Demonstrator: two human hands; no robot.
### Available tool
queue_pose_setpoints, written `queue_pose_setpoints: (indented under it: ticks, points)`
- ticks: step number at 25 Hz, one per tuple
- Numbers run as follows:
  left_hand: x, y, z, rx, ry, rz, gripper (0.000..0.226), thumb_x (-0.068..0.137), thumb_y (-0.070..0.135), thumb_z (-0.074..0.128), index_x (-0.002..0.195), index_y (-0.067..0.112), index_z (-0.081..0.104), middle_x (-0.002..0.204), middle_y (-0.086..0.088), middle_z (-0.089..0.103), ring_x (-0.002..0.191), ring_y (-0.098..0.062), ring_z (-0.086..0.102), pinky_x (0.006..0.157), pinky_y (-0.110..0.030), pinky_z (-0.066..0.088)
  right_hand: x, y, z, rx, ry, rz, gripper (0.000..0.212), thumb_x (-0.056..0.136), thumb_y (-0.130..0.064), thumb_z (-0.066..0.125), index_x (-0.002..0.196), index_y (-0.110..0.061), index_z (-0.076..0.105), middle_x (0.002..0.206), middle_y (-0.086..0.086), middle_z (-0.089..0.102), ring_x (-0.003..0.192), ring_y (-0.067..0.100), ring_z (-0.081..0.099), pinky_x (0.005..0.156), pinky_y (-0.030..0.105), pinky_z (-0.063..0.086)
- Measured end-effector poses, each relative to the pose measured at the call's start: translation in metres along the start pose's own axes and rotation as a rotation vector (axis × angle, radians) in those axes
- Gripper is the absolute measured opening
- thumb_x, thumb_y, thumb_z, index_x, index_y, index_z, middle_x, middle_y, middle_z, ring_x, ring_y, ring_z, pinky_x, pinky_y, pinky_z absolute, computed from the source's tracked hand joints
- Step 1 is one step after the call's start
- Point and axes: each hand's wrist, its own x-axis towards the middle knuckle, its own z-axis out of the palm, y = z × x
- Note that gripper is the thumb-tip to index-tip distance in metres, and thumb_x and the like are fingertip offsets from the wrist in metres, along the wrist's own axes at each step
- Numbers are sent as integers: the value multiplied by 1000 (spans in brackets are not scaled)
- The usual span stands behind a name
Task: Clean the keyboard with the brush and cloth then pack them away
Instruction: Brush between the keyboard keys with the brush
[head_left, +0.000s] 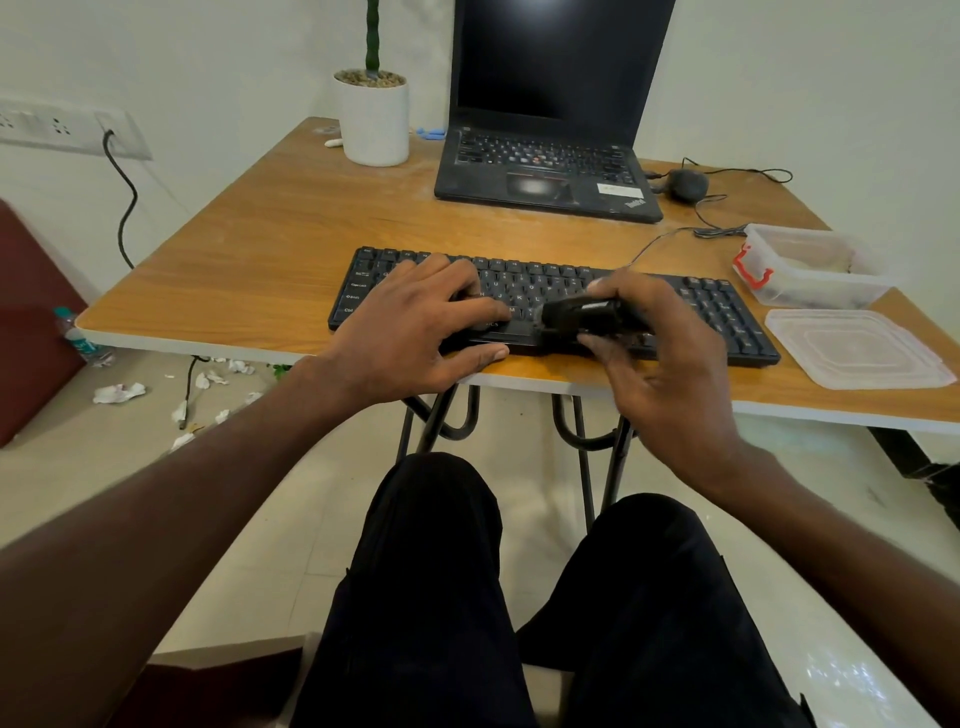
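— What do you have on the head view?

— I see the black full-size keyboard (550, 306) lying along the near edge of the wooden-topped table (291, 218). My left hand (415, 327) lies flat on its left half, fingers spread and straight, thumb along the front edge. My right hand (665, 358) holds a small black brush (582, 314), fingers and thumb curled round its body, over the middle keys. The brush is blurred, so I cannot tell whether its tip touches the keys.

— And the cloth?

— I cannot pick it out for certain. There is a clear plastic box with a red clip (810, 265) at the right of the table, near the keyboard's far right corner, with something pale inside; what it is I cannot tell. Its clear flat lid (852, 348) lies just in front of it, beside the keyboard's right end.

— Anything else?

— A black open laptop (545, 161) behind the keyboard, screen dark, a black corded mouse (687, 185) to its right, a white cylindrical plant pot (372, 122) at the far left corner. Crumpled white paper scraps (119, 393) on the floor at left.
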Motion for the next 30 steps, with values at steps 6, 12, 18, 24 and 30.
queue_pose_setpoints:
  ticks: [6, 12, 18, 24, 30]
  points:
    - [0, 1, -2, -1, -14, -8, 50, 102, 59, 54, 134, 24, 67, 110, -2, 57, 101, -18, 48, 83, -36, 41, -2, -10, 5, -130, -21, 69, 72, 86, 17, 59, 138, -31, 45, 131, 13, 47, 114, 11, 48, 91, 9, 47]
    - [0, 1, -3, -14, -9, -5, 49, 101, 59, 55, 132, 23, 69, 109, -2, 56, 101, -19, 49, 83, -40, 45, 3, -19, 6, -246, -61, 144, 90, 85, 18, 56, 150, -42, 37, 131, 13, 45, 104, 26, 52, 81, 49, 56]
    - [0, 2, -4, -30, -14, 3, 49, 101, 58, 55, 132, 23, 69, 110, -2, 57, 101, -18, 49, 83, -41, 46, 8, -8, -6, -385, -49, 204, 91, 89, 8, 61, 154, -47, 28, 129, 15, 49, 112, 29, 55, 91, 60, 53]
    - [13, 29, 4, -13, 79, -115, 41, 105, 55, 50, 121, 23, 71, 110, 0, 56, 101, -17, 48, 86, -39, 42, 10, 9, -24, -1, 114, 252, 68, 95, 3, 64, 151, -29, 43, 135, -10, 56, 121, 5, 56, 94, 14, 50]
    - [21, 68, 33, 68, 98, -173, 41, 104, 53, 51, 127, 21, 63, 121, 0, 57, 111, -22, 52, 93, -40, 38, 1, 23, -32, 1, 324, 326, 68, 94, 4, 62, 152, -29, 47, 141, -7, 59, 128, 14, 57, 102, 36, 54]
